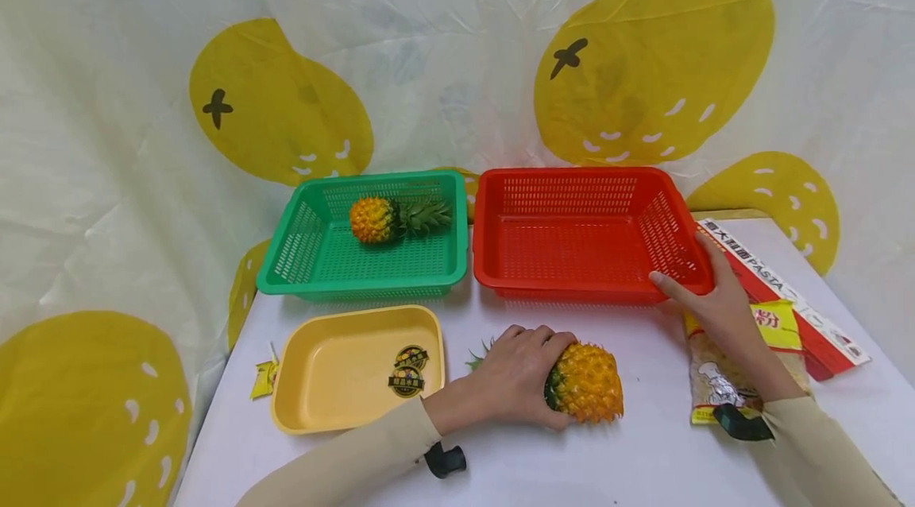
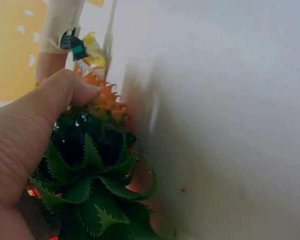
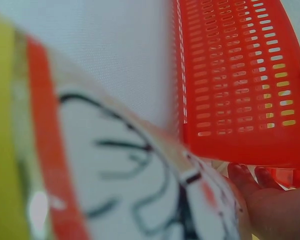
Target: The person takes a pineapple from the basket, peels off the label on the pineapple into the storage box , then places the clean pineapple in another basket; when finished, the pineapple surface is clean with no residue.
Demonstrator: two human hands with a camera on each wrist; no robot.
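Note:
On the white table my left hand (image 1: 525,376) grips a pineapple (image 1: 589,384) round its leafy end, with the yellow-orange body pointing right. In the left wrist view the thumb lies along the pineapple (image 2: 110,97), and its green crown (image 2: 97,200) fills the lower part. My right hand (image 1: 715,308) holds the right front corner of a red plastic basket (image 1: 593,284), thumb over the rim. Fingertips (image 3: 245,177) show at the edge of the basket (image 3: 230,145) in the right wrist view. No object is visible inside this basket.
A green basket (image 1: 357,284) holds another pineapple (image 1: 372,221). Nearer stands a yellow tray (image 1: 343,364) with stickers, a wrapped lollipop (image 1: 264,378) beside it. Under the right forearm lies a yellow-topped bag (image 1: 779,324), next to a red pasta box (image 1: 822,332).

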